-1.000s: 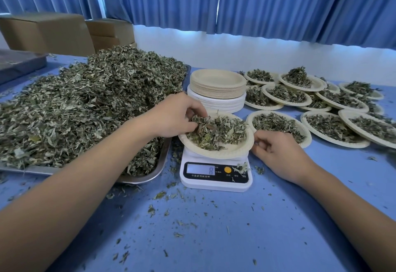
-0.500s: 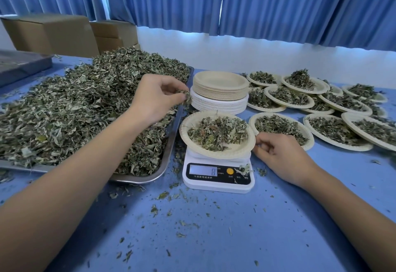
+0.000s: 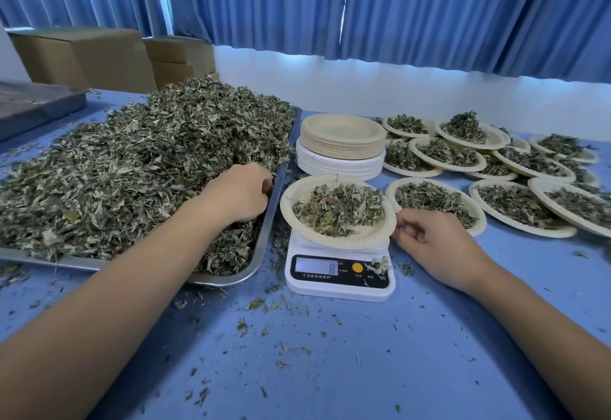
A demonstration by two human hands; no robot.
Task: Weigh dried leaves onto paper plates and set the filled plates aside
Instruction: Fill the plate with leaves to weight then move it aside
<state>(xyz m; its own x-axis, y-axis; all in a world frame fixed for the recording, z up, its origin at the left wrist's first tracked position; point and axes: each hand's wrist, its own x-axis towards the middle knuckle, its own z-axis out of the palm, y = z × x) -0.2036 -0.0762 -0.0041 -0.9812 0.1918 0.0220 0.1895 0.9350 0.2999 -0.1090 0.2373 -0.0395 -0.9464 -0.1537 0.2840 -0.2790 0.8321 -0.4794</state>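
A white digital scale [image 3: 340, 275] stands on the blue table, its display reading 8. It carries a paper plate [image 3: 297, 196] holding a small heap of dried leaves [image 3: 337, 209]. To the left a metal tray [image 3: 231, 280] holds a large pile of dried leaves [image 3: 132, 171]. My left hand [image 3: 241, 193] lies on the pile at the tray's right edge, its fingers curled down into the leaves with the tips hidden. My right hand [image 3: 436, 244] rests on the table right of the scale, fingers loosely curled beside the plate's rim and holding nothing.
A stack of empty paper plates [image 3: 342, 141] stands behind the scale. Several filled plates [image 3: 515, 204] overlap across the right side. Cardboard boxes [image 3: 86, 55] and a dark flat tray [image 3: 33, 105] sit at the back left. Leaf crumbs [image 3: 297, 353] litter the near table.
My left hand left the plate on the scale with a pinch of leaves, swung left and came down onto the pile in the tray. My right hand stayed beside the scale.
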